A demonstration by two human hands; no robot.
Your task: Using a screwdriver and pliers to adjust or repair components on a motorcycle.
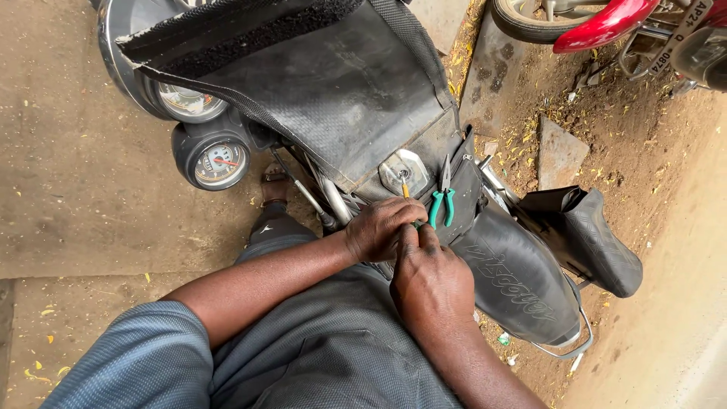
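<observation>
Two hands meet at the motorcycle's tank: the left hand (382, 227) and right hand (430, 282) both have fingers curled tight round a thin yellow-shafted screwdriver (406, 191), its tip at the shiny metal filler cap (404, 173). Judged, the cap is being worked; steady downward pressure matters next. Green-handled pliers (442, 201) sit in the rough black rubber cover (333, 83).

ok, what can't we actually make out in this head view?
- Tool tip: the left hand and right hand cover the yellow-handled tool, so its type is unclear.
- Grip: fingers overlap, so which hand holds it cannot be told.
- Green pliers: jaws sit in the cover's pocket, partly hidden.
- Gauges: dial markings too small to read.
- Red motorcycle: cut off by the top edge.
</observation>
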